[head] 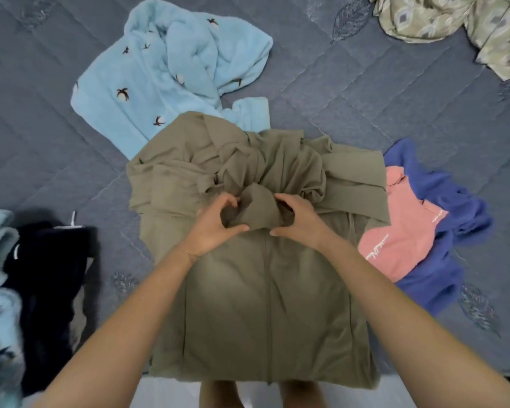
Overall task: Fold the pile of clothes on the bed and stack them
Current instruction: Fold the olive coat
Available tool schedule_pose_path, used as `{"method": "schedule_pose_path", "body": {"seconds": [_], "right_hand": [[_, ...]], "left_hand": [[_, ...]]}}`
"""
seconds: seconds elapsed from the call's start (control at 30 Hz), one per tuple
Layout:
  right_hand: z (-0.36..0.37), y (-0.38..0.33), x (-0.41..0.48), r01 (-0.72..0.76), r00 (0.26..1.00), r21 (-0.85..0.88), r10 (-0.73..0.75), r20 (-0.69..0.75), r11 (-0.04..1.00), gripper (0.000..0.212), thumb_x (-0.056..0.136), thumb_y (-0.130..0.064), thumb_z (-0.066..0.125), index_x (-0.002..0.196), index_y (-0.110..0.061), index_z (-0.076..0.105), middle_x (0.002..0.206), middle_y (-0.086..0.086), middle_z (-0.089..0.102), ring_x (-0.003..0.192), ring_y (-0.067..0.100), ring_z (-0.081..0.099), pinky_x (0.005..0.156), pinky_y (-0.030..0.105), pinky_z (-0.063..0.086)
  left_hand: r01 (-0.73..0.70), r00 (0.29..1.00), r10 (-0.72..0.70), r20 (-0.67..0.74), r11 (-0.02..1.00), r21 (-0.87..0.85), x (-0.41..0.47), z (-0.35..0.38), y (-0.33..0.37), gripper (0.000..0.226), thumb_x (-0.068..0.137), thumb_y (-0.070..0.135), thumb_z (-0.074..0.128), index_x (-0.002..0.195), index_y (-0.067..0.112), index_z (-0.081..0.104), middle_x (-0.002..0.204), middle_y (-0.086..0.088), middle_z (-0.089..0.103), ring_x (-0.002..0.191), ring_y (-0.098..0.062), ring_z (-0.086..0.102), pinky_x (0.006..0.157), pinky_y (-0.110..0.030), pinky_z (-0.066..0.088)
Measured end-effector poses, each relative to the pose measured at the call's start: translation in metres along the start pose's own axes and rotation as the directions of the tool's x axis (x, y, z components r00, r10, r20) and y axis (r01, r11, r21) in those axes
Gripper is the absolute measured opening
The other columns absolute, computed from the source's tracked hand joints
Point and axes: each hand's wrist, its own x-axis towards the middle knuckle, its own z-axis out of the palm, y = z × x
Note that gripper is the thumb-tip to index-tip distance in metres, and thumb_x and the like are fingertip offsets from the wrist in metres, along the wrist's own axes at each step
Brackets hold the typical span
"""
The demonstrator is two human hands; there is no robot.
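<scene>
From the head camera we see the olive garment spread on the bed, its lower hem reaching the bed's near edge at the bottom of the view. Bare quilt lies open to its left, as far as the black garment, and across the far right, up to the patterned cloth in the corner. The light blue fleece touches the olive garment's far left corner, and the pink and blue garment lies tucked against its right side. At the middle of the garment our left hand and right hand sit close together. Both are curled, fingers above and thumbs below, gripping one bunched lump of olive fabric between them
</scene>
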Motion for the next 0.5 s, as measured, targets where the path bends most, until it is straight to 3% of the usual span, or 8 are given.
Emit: {"method": "schedule_pose_path", "body": {"seconds": [0.07,0.13,0.2,0.3,0.4,0.5], "right_hand": [[0.012,0.004,-0.009,0.062,0.995,-0.001,-0.062,-0.08,0.998,0.087,0.075,-0.031,0.083,0.148,-0.024,0.037,0.144,0.008,0.045,0.134,0.024,0.036,0.109,0.027,0.026],[0.024,0.008,-0.016,0.121,0.98,-0.065,-0.13,-0.152,0.991,0.081,0.082,-0.036,0.077,0.15,-0.028,0.035,0.146,0.007,0.044,0.136,0.024,0.035,0.11,0.026,0.024],[0.034,0.012,-0.022,0.091,0.981,-0.168,-0.118,-0.156,0.982,0.07,0.089,-0.042,0.068,0.149,-0.029,0.036,0.151,0.008,0.038,0.142,0.027,0.028,0.117,0.033,0.021],[0.044,0.017,-0.029,-0.01,0.995,-0.268,-0.017,-0.096,0.963,0.065,0.092,-0.049,0.06,0.15,-0.033,0.034,0.16,0.004,0.023,0.149,0.025,0.011,0.121,0.04,0.012],[0.049,0.017,-0.04,-0.024,0.995,-0.279,-0.004,-0.1,0.96,0.063,0.093,-0.051,0.058,0.149,-0.034,0.037,0.162,0.003,0.018,0.15,0.023,0.004,0.121,0.04,0.007],[0.057,0.016,-0.058,-0.026,0.989,-0.256,-0.012,-0.145,0.966,0.061,0.092,-0.052,0.057,0.147,-0.032,0.04,0.162,0.003,0.016,0.151,0.023,0.001,0.122,0.043,0.006]], "left_hand": [[-0.029,0.999,0.03,-0.026,0.999,0.037,-0.009,0.017,-0.004,0.07,0.077,0.061,0.061,0.137,0.028,0.048,0.139,0.003,0.054,0.132,-0.012,0.046,0.114,-0.04,0.034],[-0.029,0.999,0.04,-0.037,0.969,0.243,-0.014,0.034,-0.002,0.069,0.088,0.057,0.053,0.15,0.032,0.035,0.154,-0.001,0.04,0.143,-0.015,0.031,0.119,-0.042,0.021],[0.07,0.997,-0.053,-0.054,0.919,0.387,-0.02,0.05,-0.001,0.055,0.098,0.047,0.049,0.15,0.038,0.032,0.162,-0.001,0.023,0.15,-0.018,0.013,0.12,-0.042,0.004],[0.171,0.985,-0.144,-0.096,0.894,0.414,-0.03,0.065,-0.007,0.044,0.1,0.044,0.046,0.144,0.037,0.045,0.165,-0.001,0.01,0.151,-0.019,-0.001,0.12,-0.043,-0.006],[0.149,0.985,-0.102,-0.139,0.911,0.384,-0.045,0.07,-0.014,0.036,0.099,0.044,0.05,0.132,0.034,0.06,0.165,-0.001,0.011,0.152,-0.019,-0.002,0.118,-0.04,-0.012],[0.09,0.977,-0.017,-0.213,0.938,0.336,-0.068,0.071,-0.015,0.033,0.097,0.045,0.054,0.127,0.035,0.064,0.165,0.0,0.011,0.152,-0.018,-0.003,0.116,-0.038,-0.015]]}}
